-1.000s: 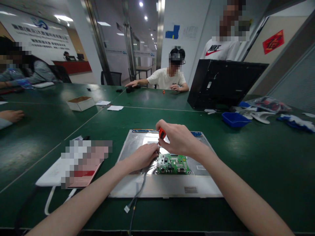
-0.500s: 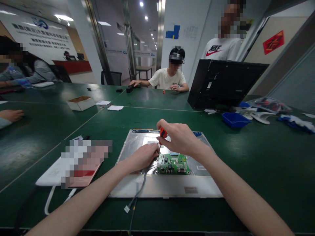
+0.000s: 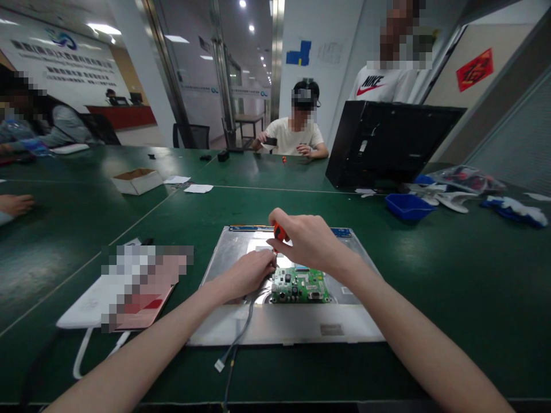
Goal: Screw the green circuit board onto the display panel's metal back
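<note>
My right hand [image 3: 312,240] is closed around the red-and-black handle of a screwdriver [image 3: 279,232]. The tool stands roughly upright, its tip at the upper left corner of a green circuit board [image 3: 301,285]. Close by, the fingers of my left hand [image 3: 253,269] are pinched together beside the screwdriver's tip; what they hold, if anything, is hidden. The board rests on the metal back of a flat display panel [image 3: 284,327], which lies on the green table. From under my left hand a grey cable [image 3: 245,330] runs over the panel's near edge, ending in a white plug.
A white device and a pink phone [image 3: 148,304] with white cables lie at left. Farther back are an open box [image 3: 136,182] and paper slips. A black monitor housing [image 3: 387,146] and blue tray [image 3: 408,207] stand at right. Across the table a person [image 3: 297,132] sits.
Both my hands keep their places at the board's corner, with the screwdriver still gripped. The view has shifted slightly. Across the table, the seated person has lifted a dark object.
</note>
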Demonstrator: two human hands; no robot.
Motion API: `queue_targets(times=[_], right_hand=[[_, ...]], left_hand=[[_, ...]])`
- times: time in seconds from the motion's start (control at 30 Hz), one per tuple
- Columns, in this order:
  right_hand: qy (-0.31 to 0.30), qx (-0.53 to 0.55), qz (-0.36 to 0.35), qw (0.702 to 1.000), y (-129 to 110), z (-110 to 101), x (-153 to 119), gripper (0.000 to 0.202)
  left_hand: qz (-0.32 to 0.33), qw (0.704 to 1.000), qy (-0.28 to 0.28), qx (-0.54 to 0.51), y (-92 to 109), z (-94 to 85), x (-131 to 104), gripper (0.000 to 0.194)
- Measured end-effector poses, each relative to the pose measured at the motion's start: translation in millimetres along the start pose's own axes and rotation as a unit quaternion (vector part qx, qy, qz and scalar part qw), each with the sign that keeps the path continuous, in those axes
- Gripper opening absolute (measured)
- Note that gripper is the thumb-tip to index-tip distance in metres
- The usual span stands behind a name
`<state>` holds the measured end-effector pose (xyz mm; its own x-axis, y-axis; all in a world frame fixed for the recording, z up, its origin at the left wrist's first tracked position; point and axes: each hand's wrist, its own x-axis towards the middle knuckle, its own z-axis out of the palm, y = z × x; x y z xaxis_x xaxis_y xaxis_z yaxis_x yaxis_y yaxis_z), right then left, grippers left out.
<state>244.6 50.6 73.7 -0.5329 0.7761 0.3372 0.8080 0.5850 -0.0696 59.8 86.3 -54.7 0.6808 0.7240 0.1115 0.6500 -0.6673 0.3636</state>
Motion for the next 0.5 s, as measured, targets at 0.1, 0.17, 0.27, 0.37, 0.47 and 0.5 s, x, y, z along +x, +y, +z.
queue_targets(times=[0.1, 0.17, 0.27, 0.37, 0.47, 0.5], right_hand=[[-0.002, 0.01, 0.002, 1.0, 1.8, 1.1, 0.7, 0.022], [-0.002, 0.02, -0.005, 1.0, 2.4, 1.7, 0.7, 0.022], [-0.003, 0.031, -0.015, 0.999, 2.6, 1.6, 0.4, 0.023], [0.001, 0.033, -0.016, 0.999, 2.8, 0.5, 0.1, 0.024], [0.003, 0.032, -0.015, 0.999, 3.1, -0.3, -0.1, 0.024], [0.004, 0.031, -0.015, 0.999, 3.1, -0.3, 0.0, 0.023]], left_hand=[[0.0, 1.0, 0.0, 0.007, -2.1, 1.9, 0.3, 0.01], [0.001, 1.0, 0.002, 0.007, -3.3, 3.3, 0.9, 0.011], [0.004, 1.0, 0.005, 0.003, -3.9, 3.8, 1.1, 0.011], [0.01, 1.0, 0.005, 0.005, -3.1, 2.7, 0.0, 0.013], [0.012, 1.0, 0.008, 0.006, -2.6, 2.3, -0.9, 0.014], [0.009, 1.0, 0.009, 0.005, -2.6, 2.5, -0.8, 0.014]])
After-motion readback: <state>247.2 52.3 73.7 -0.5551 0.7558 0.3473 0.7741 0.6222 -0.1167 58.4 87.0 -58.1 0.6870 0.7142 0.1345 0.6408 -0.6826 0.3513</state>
